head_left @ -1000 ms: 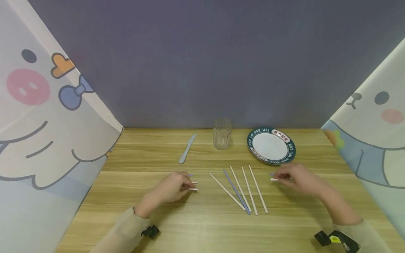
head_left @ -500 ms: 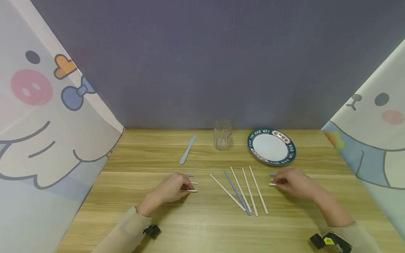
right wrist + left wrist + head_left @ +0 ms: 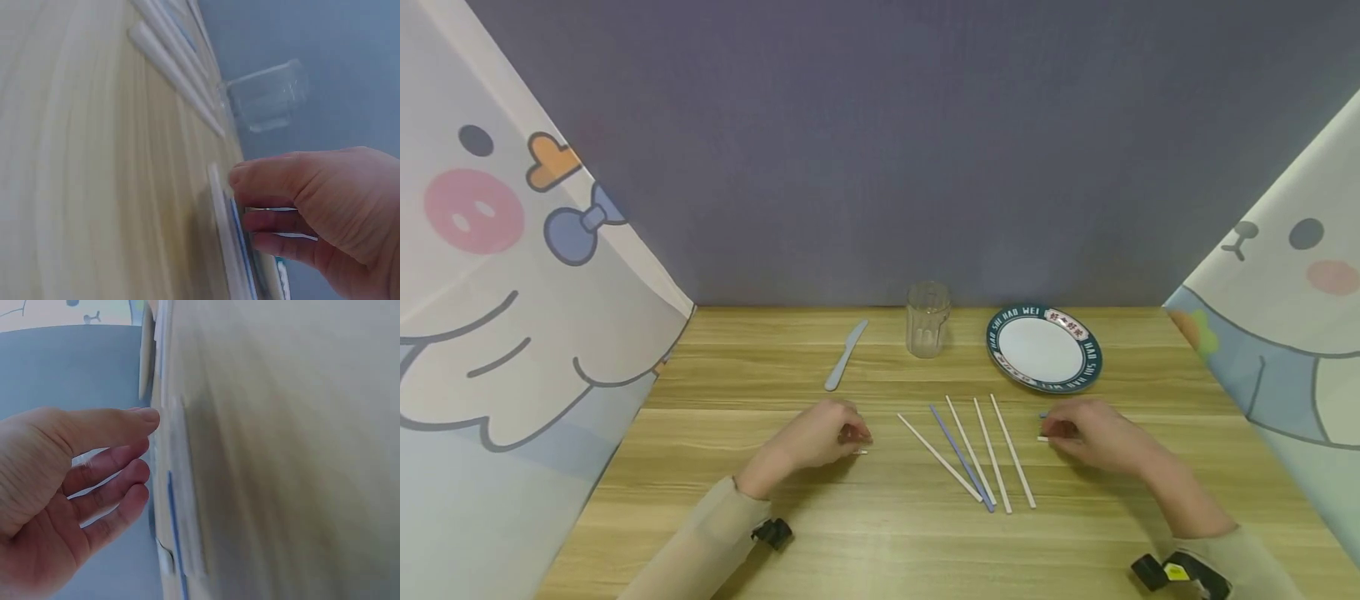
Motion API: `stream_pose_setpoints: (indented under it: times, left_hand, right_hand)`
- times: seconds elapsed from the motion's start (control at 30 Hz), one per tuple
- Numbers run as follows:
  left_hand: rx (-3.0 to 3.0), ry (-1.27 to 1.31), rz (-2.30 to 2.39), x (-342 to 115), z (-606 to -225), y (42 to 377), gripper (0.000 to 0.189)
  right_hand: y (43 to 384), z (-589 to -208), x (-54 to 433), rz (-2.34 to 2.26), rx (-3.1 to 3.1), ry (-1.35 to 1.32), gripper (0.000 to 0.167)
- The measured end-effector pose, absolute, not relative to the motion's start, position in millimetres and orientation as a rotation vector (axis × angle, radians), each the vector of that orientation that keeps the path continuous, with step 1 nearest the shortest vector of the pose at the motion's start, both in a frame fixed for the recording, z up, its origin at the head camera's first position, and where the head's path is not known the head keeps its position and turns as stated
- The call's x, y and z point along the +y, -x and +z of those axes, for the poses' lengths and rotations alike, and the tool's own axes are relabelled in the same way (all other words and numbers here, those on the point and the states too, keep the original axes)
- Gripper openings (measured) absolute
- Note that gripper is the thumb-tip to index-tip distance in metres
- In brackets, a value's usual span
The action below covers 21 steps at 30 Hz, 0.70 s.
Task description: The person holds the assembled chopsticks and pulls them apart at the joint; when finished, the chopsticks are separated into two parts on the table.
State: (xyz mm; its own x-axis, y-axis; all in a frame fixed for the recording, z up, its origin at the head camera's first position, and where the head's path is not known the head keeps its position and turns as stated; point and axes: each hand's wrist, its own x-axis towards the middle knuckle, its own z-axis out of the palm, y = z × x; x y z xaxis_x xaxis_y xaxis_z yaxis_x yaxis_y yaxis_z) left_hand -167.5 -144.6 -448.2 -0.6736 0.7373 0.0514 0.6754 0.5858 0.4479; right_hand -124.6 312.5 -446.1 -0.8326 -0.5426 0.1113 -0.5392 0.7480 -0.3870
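Palm-inward and loosely bent, my left hand [image 3: 823, 437] hovers just over the left part of the table. In the left wrist view its thumb and fingers are apart with nothing between them, beside a white chopstick [image 3: 187, 506] and a blue chopstick [image 3: 174, 512] lying on the wood. My right hand [image 3: 1093, 429] is low over the right side. The right wrist view shows its relaxed fingertips right beside a white chopstick [image 3: 226, 231] and a blue chopstick [image 3: 241, 240]. Between the hands lie several white chopsticks [image 3: 1013, 450] and one blue chopstick [image 3: 957, 450], slanted.
Behind the chopsticks, a clear glass [image 3: 928, 321] stands upright near the back wall [image 3: 880, 150]. A grey knife [image 3: 846, 354] lies left of it, and a green-rimmed plate [image 3: 1043, 348] sits to its right. Cartoon-printed panels [image 3: 512, 333] flank the wooden table [image 3: 887, 558].
My left hand has come off the white chopstick and risen slightly to the right. My right hand has shifted a white chopstick slightly toward the front, and its fingers are now loose beside it.
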Motion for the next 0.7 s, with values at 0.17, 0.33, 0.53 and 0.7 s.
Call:
stream_pose_setpoints:
  times: [0.17,0.33,0.53,0.7]
  left_hand:
    - [2.666,-1.209,0.648,-125.2,-438.0,175.0,0.013]
    - [2.683,-1.257,0.615,-112.6,-435.4,179.6,0.016]
    - [2.634,-1.346,0.6,-88.7,-437.7,179.9,0.012]
    - [2.633,-1.392,0.481,-68.7,-442.2,176.2,0.012]
  right_hand:
    - [126.5,-440.5,292.2,-0.623,2.965,0.921,0.012]
    - [133.2,-439.8,261.0,-0.727,2.882,1.022,0.01]
    - [134.7,-436.6,228.6,-0.759,2.818,1.115,0.01]
    - [131.9,-437.7,206.8,-0.746,2.799,1.18,0.008]
